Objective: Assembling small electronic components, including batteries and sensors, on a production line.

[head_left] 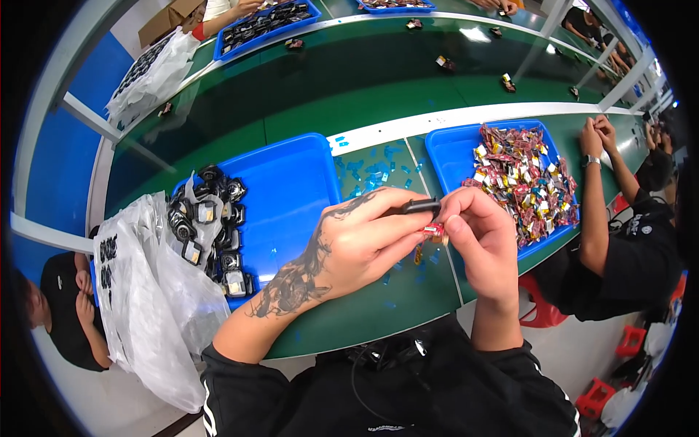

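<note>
Long green workbench (378, 95) with a white strip running along it, basically an assembly line with other people seated on both sides. Right over the near edge of the bench, the left hand (342, 247) with a dark tattoo across its back is pinched shut on a slim black tool (420, 206), which pokes out to the right between thumb and forefinger. The right hand (480, 240) is curled in tight against it, its fingertips squeezing a small red piece (435, 231) just below the tool tip, so both hands are narrow and meet at that one spot. Can't tell exactly what the red piece is, it's mostly hidden by the fingers. Under the hands, the green surface has little blue scraps (375, 169) scattered near the white strip. Just beyond the right hand, at the near right part of the bench, sits a blue plastic tray (450, 151) piled with small red and yellow wrapped bits (526, 182). To the left of the hands there's another blue plastic tray (291, 189) with black round parts (211, 218) heaped at its left end, and a crumpled clear plastic bag (149, 291) hanging off the bench's near left edge. A neighbouring person's arm (595, 204) rests at the right end of the bench.
</note>
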Demonstrator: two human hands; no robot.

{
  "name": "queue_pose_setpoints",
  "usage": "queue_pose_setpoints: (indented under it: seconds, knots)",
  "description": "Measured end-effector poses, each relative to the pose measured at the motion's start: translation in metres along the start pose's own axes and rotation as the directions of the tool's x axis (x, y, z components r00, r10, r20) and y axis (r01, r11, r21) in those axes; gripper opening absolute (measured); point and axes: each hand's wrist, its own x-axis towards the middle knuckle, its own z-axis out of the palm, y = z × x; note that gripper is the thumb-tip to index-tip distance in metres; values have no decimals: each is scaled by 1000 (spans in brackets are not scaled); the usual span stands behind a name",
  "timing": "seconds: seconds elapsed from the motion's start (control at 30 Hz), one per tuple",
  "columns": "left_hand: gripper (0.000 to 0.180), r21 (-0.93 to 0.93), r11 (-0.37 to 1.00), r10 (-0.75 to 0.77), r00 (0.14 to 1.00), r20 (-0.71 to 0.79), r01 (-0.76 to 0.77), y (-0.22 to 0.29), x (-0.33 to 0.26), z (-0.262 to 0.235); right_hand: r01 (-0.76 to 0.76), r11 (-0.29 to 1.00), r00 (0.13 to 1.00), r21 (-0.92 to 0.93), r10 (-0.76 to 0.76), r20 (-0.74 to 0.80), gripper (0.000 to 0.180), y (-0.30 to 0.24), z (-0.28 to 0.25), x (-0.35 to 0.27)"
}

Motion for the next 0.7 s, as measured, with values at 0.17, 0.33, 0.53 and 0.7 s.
queue_pose_setpoints:
  seconds: [0.17, 0.33, 0.53, 0.7]
  knots:
    - [18, -54, 976, -207, 977, 51, 210, 9, -2, -2, 12, 988, 998, -152, -22, -58, 6, 0, 4, -3]
    - [12, -138, 904, -389, 912, 128, 405, 12, -5, 2, 0, 995, 997, -95, -8, -79, 11, 0, 0, -7]
    - [19, -434, 702, -511, 824, 245, 565, 12, -4, 7, 96, 981, 991, -167, -111, -77, 36, 1, 8, -8]
    - [34, -590, 625, -519, 837, 175, 511, 10, -8, 17, 122, 971, 953, -208, -173, -250, 34, 12, 13, -7]
